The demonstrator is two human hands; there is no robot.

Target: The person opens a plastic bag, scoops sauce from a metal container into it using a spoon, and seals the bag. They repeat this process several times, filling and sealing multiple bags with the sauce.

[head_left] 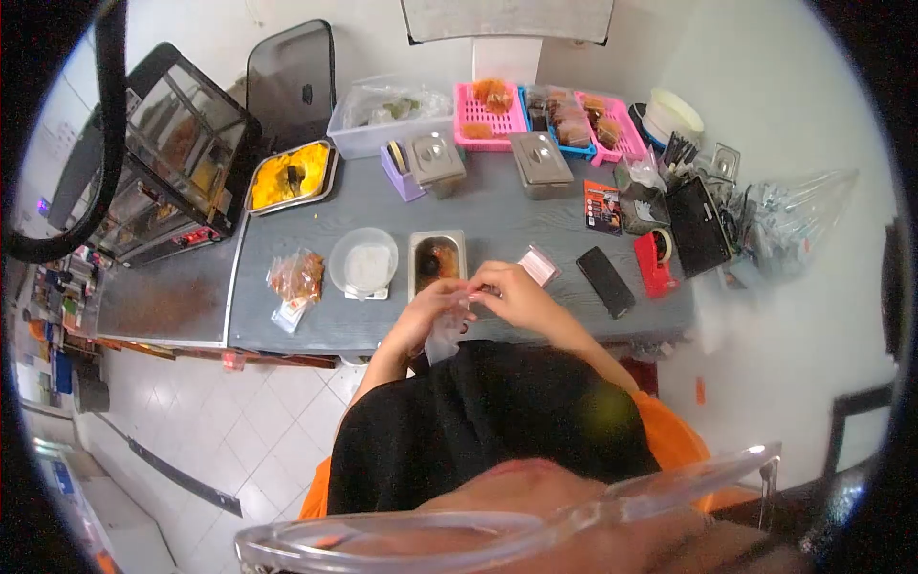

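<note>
My left hand point(427, 308) and my right hand point(512, 292) meet at the near edge of the grey counter point(516, 215). Both grip a small clear plastic bag point(448, 330) that hangs down between them. Just beyond my fingers stands a steel tub point(436, 260) with brown sauce in it. A clear bowl point(364, 261) sits on a small scale to its left, and a filled bag of orange-brown snacks point(297, 277) lies further left.
A pink packet point(538, 264), a black phone point(605, 280) and a red tape dispenser point(654, 259) lie to the right. Lidded steel tubs point(539, 163), pink and blue baskets point(490, 113), a tray of yellow food point(291, 176) and a glass display warmer point(177, 158) stand further back.
</note>
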